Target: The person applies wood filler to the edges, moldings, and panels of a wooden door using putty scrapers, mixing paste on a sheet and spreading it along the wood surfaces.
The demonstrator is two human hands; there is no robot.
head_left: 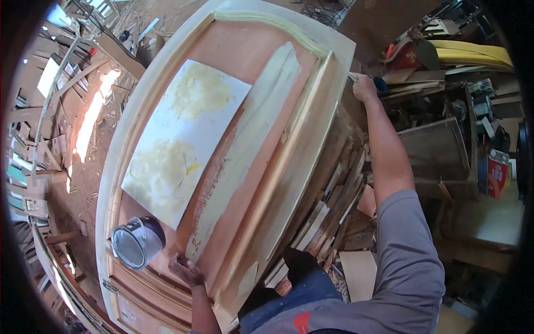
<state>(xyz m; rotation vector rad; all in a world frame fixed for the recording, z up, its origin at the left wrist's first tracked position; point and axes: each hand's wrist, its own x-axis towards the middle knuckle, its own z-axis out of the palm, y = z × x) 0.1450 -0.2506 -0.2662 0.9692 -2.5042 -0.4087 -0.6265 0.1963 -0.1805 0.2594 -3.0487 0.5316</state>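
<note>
A large curved wooden panel (222, 39) with raised moulding lies in front of me. Pale filler is spread in a long strip (245, 139) down its recessed face. On that face rests a white board (214, 136) smeared with yellowish paste. My left hand (186, 271) is at the near end of the strip, fingers apart and holding nothing visible, to the right of a metal paint can (137, 243). My right hand (364, 88) is stretched to the panel's far right corner, fingers closed; a small pale thing shows at the fingertips, too small to name.
Scrap wood strips (328, 211) lie along the panel's right side by my legs. Farther right stand a wooden cabinet (436, 150) and a yellow curved object (473, 53). Offcuts and shavings litter the floor (94, 111) on the left.
</note>
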